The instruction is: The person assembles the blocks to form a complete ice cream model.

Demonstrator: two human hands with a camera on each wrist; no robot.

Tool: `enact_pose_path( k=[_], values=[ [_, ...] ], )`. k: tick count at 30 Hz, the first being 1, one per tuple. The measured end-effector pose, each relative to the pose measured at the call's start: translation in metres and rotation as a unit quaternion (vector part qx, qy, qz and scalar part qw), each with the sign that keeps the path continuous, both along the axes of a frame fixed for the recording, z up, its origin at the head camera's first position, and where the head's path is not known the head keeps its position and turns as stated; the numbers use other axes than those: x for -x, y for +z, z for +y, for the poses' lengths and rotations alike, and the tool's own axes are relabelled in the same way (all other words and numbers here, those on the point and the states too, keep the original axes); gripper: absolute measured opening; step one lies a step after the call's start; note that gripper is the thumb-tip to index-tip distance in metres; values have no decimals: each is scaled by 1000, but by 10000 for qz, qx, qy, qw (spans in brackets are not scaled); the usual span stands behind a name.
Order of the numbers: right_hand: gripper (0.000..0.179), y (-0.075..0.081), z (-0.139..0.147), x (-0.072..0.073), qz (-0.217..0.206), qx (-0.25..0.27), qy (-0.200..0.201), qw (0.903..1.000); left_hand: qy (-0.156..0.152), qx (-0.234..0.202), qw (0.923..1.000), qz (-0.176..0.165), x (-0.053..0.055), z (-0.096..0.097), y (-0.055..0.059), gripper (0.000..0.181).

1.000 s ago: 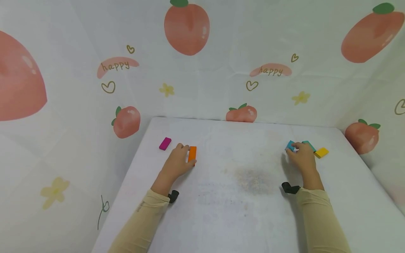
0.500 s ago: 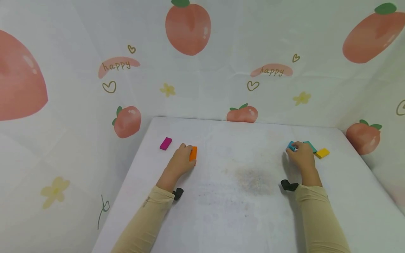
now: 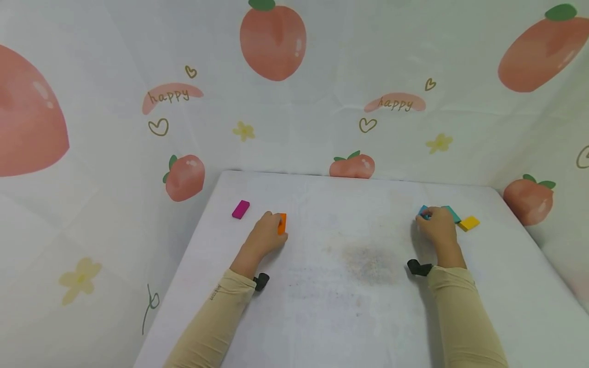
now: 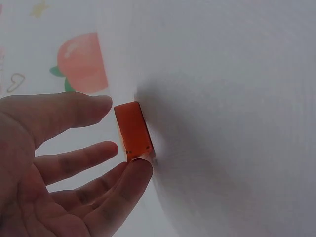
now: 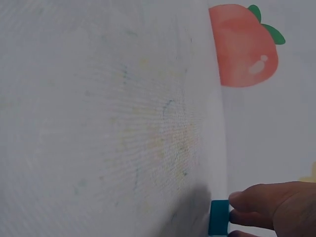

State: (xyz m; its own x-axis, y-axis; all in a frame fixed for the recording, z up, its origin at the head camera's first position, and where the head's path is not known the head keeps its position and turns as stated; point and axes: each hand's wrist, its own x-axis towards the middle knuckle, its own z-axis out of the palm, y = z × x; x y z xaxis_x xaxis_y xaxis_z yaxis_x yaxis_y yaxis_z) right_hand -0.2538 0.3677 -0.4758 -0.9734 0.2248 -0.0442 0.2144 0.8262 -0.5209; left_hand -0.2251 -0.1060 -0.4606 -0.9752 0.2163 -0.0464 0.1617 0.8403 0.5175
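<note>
In the head view my left hand curls around a small flat orange block, its thumb over the near end. The left wrist view has this orange block standing on the table, one fingertip against its lower end and another digit close to its upper corner. My right hand pinches a blue block, mostly hidden by the fingers. The right wrist view shows the fingertips at the face of this blue block, partly cut off by the frame.
A magenta block lies left of my left hand. Just beyond my right hand are a teal block and a yellow block. The white table ends at a peach-printed cloth behind.
My left hand has shifted slightly right, covering more of the orange block. My right hand stays near the same spot, its fingers covering more of the blue block.
</note>
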Motion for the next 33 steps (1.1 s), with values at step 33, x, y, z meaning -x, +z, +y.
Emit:
enact_pose_path(
  k=[33],
  values=[
    [31, 3, -6, 8, 454, -87, -358, 9983, 213, -32, 9996, -195, -2, 6, -1, 30]
  ],
)
